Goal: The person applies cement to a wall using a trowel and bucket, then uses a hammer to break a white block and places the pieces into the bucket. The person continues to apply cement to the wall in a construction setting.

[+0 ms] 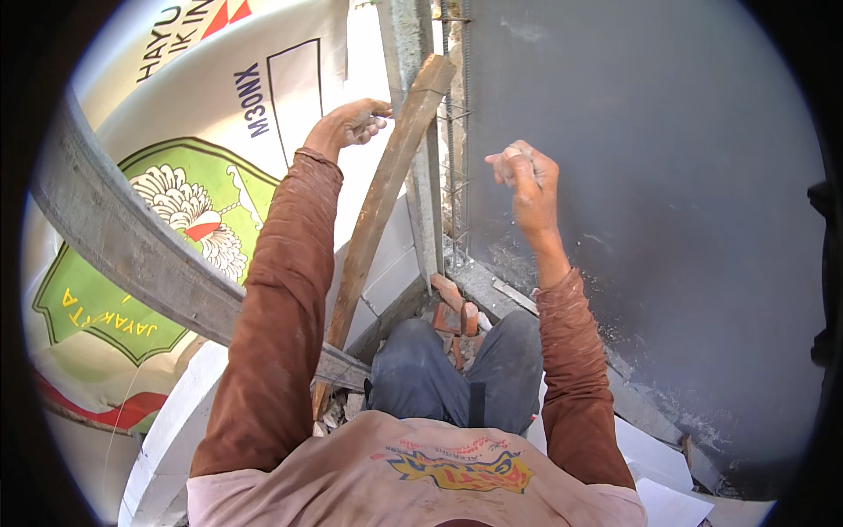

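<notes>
Item — wooden plank (382,189), leaning against the concrete column (413,53); I judge it stiff, rough, best gripped mid-length. My left hand (351,123) curls beside its top; right hand (527,180) pinches something small — unidentifiable.

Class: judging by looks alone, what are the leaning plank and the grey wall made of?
Plank: apparently rough-sawn, unpainted wood, with brown grain and worn edges. Wall: probably cement render, with a smooth matt grey surface and pale smears.

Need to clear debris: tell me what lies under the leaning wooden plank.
Under the wooden plank: white blocks and a grey beam it crosses. Its foot is hidden by rubble and the knee.
</notes>
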Tool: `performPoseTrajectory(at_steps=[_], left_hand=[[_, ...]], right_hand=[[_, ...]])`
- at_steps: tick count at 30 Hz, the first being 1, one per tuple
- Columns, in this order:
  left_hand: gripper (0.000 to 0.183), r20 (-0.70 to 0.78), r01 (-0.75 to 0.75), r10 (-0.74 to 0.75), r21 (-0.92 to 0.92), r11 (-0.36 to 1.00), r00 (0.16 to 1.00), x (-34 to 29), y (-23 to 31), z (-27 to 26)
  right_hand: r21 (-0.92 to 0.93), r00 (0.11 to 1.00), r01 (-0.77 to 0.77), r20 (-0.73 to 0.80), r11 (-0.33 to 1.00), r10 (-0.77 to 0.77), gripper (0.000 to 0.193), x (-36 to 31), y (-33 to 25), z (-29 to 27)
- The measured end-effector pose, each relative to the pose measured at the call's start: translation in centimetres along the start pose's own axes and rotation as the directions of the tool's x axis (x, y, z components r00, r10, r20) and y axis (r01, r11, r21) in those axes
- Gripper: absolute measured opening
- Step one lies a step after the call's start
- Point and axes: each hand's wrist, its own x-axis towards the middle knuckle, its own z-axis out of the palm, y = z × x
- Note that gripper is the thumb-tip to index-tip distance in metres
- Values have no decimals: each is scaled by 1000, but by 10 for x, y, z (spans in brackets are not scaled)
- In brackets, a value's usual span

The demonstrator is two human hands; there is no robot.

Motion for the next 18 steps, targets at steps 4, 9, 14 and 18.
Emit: performPoseTrajectory(at_steps=[4,9,14,18], left_hand=[[16,110,-32,30,22,999,994,34,7,-3],[24,200,9,6,-69,998,980,83,8,1],[16,198,-7,54,-228,974,979,116,-5,-10],[16,267,45,33,-282,958,963,128,-9,-18]], right_hand=[[-21,999,-46,-10,999,46,32,5,-2,-6],[-74,998,-53,-37,996,50,31,4,1,-11],[-123,994,-106,-10,987,106,31,-1,6,-11],[-99,995,-98,-16,990,97,31,-1,7,-11]])
